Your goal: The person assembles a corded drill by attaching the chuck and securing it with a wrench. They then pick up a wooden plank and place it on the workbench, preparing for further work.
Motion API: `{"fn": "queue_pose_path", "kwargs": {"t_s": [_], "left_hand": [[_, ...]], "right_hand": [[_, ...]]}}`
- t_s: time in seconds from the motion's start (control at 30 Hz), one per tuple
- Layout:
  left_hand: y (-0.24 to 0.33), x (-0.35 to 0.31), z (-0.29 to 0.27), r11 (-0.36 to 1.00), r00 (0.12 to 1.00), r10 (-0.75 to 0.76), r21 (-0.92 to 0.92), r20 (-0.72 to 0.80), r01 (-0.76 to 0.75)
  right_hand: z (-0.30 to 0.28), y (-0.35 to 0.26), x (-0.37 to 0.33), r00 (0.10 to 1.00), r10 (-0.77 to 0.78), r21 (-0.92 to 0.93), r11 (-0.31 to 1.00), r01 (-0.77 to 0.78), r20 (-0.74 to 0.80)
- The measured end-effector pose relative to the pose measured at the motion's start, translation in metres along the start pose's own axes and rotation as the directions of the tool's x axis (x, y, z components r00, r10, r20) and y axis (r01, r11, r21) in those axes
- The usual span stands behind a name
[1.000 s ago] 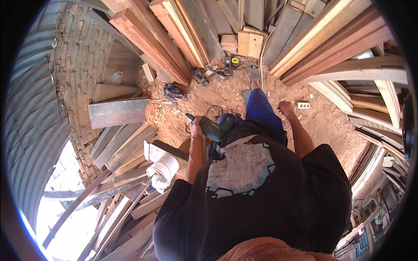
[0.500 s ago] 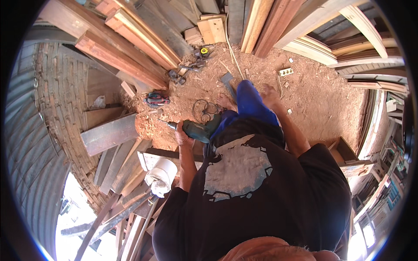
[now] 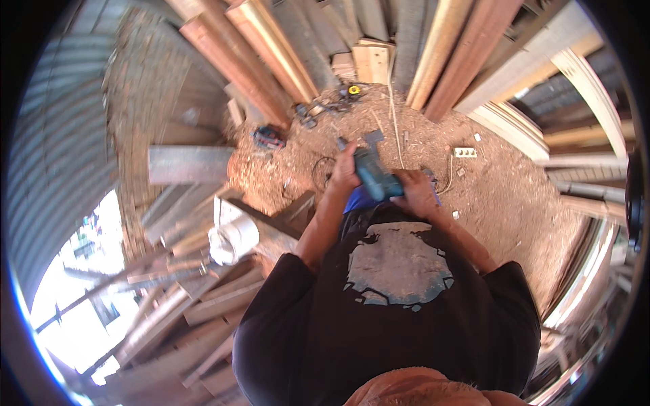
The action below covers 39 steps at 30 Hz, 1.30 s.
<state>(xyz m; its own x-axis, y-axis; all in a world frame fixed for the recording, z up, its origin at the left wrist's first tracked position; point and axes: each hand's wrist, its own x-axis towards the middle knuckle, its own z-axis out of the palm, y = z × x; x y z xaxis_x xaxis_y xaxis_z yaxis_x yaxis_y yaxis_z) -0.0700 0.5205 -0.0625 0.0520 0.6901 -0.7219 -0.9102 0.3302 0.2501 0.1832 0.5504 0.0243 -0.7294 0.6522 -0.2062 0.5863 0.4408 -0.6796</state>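
A teal and black power drill is held in front of my waist, its chuck pointing away and to the left. My left hand is closed round its front end, just behind the chuck. On the right, my right hand grips the rear of the drill, with some fingers hidden and slightly blurred. Below the drill, a bit of my blue trousers shows. A dark cable loop lies on the ground beside my left hand.
Long timbers lean at the far side. A white bucket stands at the left near stacked boards. A red and dark tool, a yellow tape measure and a white power strip lie on the shavings-covered ground.
My left hand has brought the drill right and in front of my body. The right hand has moved from beside my right leg onto the drill. The view has shifted too.
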Motion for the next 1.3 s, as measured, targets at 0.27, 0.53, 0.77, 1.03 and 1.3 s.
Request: {"fn": "queue_pose_path", "kwargs": {"t_s": [0.27, 0.53, 0.77, 1.03, 1.3], "left_hand": [[-0.097, -0.062, 0.107, 0.971, 0.972, 0.171, -0.140, -0.163, -0.194], [-0.193, -0.071, -0.027, 0.913, 0.991, 0.024, 0.406, -0.132, 0.032], [-0.244, -0.057, -0.028, 0.999, 0.999, -0.021, 0.040, -0.040, 0.022], [-0.214, -0.108, -0.057, 0.947, 0.986, 0.061, -0.304, -0.152, -0.106], [-0.165, -0.171, -0.188, 0.481, 0.844, 0.352, -0.695, -0.406, -0.535]], "right_hand": [[-0.059, 0.059, -0.038, 0.995, -0.042, 0.569, 0.822, -0.019, 0.094], [-0.056, 0.057, -0.008, 0.936, 0.127, 0.878, 0.325, -0.352, 0.329], [-0.046, 0.011, 0.011, 0.880, 0.029, 0.880, 0.022, -0.475, 0.474], [-0.012, -0.057, 0.011, 0.810, -0.002, 0.805, -0.118, -0.582, 0.586], [0.027, -0.069, 0.008, 0.828, 0.063, 0.829, -0.003, -0.559, 0.558]]}}
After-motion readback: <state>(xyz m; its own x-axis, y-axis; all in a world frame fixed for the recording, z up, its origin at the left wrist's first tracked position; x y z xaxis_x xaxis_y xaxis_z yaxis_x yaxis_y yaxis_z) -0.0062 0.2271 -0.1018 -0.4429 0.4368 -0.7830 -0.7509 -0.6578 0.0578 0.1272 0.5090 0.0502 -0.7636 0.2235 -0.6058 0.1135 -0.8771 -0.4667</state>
